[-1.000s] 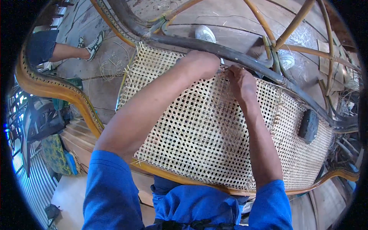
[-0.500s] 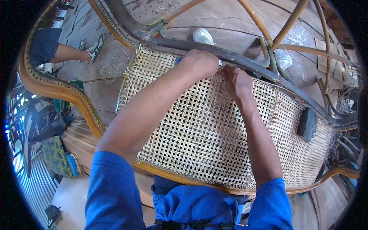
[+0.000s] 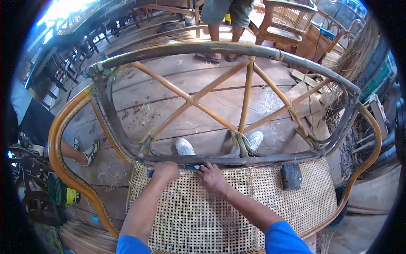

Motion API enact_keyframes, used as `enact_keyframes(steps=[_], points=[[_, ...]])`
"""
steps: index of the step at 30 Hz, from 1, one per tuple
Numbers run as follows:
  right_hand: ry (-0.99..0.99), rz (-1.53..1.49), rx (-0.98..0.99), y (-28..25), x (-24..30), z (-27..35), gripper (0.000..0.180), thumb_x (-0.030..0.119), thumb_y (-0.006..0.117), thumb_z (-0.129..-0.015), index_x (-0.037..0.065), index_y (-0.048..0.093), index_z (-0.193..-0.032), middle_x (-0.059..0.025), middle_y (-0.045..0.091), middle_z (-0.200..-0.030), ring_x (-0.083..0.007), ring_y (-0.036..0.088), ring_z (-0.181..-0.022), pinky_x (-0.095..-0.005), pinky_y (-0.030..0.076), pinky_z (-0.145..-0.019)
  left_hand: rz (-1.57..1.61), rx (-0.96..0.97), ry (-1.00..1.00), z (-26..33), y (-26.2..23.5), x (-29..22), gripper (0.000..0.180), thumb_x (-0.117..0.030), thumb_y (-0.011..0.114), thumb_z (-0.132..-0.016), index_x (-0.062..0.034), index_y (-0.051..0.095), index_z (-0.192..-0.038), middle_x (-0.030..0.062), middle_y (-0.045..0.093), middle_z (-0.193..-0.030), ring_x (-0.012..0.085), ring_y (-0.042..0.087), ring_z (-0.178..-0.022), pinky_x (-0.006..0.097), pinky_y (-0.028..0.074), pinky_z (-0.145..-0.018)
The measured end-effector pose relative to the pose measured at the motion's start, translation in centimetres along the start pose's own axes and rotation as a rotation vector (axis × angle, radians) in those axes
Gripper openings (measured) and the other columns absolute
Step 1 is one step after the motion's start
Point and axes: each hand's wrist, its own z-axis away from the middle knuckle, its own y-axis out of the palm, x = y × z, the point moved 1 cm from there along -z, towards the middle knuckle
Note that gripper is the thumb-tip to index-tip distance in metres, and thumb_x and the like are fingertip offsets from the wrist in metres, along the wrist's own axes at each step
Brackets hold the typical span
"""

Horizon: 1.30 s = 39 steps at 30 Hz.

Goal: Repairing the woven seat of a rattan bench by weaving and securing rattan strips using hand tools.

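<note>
A pale sheet of woven cane webbing (image 3: 190,211) lies across the seat of a rattan bench frame (image 3: 127,233). Along the far edge of the webbing, below the dark back rail (image 3: 270,160), both of my hands are close together. My left hand (image 3: 166,171) is closed around a tool whose dark blue end (image 3: 150,173) shows at its left; a pale, shiny tip pokes out toward my right hand. The fingers of my right hand (image 3: 212,178) are bent and closed at the webbing's edge, just beside that tip. Most of the tool is hidden in my left fist.
A dark block (image 3: 292,176) rests on the webbing at right. Crossed rattan poles (image 3: 193,100) fill the backrest, and curved arms (image 3: 55,139) bound both sides. One person's feet (image 3: 215,58) are beyond the backrest; another person's leg (image 3: 74,148) is at left, near a green bucket (image 3: 57,188).
My view has lifted, bringing the whole backrest and the room behind it into sight. Both hands have shifted left along the webbing's far edge and now sit slightly farther apart.
</note>
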Motion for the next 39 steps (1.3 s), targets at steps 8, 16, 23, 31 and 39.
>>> enact_keyframes(steps=[8, 16, 23, 31, 39], points=[[-0.180, -0.001, 0.123, 0.5, -2.2, -1.8, 0.028, 0.014, 0.056, -0.074, 0.013, 0.061, -0.101, -0.0070, 0.053, -0.098, -0.0247, 0.049, -0.099, -0.0368, 0.041, -0.085, 0.123, -0.041, -0.066, 2.8, 1.9, 2.3, 0.037, -0.031, 0.052, -0.077, -0.0035, 0.065, -0.097, 0.0149, 0.063, -0.102, 0.0295, 0.061, -0.096, 0.040, 0.046, -0.083], [0.022, 0.038, 0.314, 0.3, -1.0, -3.9, 0.015, 0.016, 0.055, -0.077, 0.010, 0.063, -0.089, -0.0119, 0.057, -0.098, -0.0290, 0.057, -0.096, -0.0404, 0.046, -0.082, 0.200, -0.015, -0.056, 6.9, 2.8, 4.3, 0.046, -0.042, 0.045, -0.084, -0.0024, 0.066, -0.095, 0.0177, 0.063, -0.101, 0.0307, 0.060, -0.096, 0.041, 0.044, -0.085], [0.057, 0.010, 0.138, 1.7, -0.4, -2.6, 0.014, 0.016, 0.055, -0.076, 0.007, 0.063, -0.083, -0.0112, 0.060, -0.090, -0.0298, 0.058, -0.090, -0.0390, 0.048, -0.077, 0.346, -0.176, -0.148, 8.0, 5.7, 4.2, 0.046, -0.049, 0.046, -0.084, -0.0075, 0.066, -0.082, 0.0159, 0.064, -0.085, 0.0322, 0.061, -0.083, 0.045, 0.045, -0.075], [0.308, -0.513, -0.368, 7.5, -7.9, 2.0, 0.004, 0.002, 0.050, -0.079, 0.006, 0.052, -0.076, -0.0041, 0.049, -0.070, -0.0175, 0.048, -0.065, -0.0313, 0.040, -0.059, 1.220, -0.146, -0.092, 4.1, 5.8, 1.8, 0.040, -0.043, 0.054, -0.084, -0.0047, 0.055, -0.073, 0.0038, 0.052, -0.058, 0.0128, 0.048, -0.048, 0.029, 0.038, -0.045], [0.357, -0.881, -0.075, 12.7, -11.7, 3.8, 0.012, 0.008, 0.047, -0.082, 0.005, 0.052, -0.073, -0.0087, 0.053, -0.086, -0.0283, 0.055, -0.080, -0.0383, 0.048, -0.075, 1.098, -0.180, -0.191, 1.7, 7.5, 0.4, 0.032, -0.033, 0.056, -0.081, -0.0018, 0.057, -0.075, 0.0036, 0.053, -0.056, 0.0114, 0.050, -0.049, 0.028, 0.040, -0.047]])
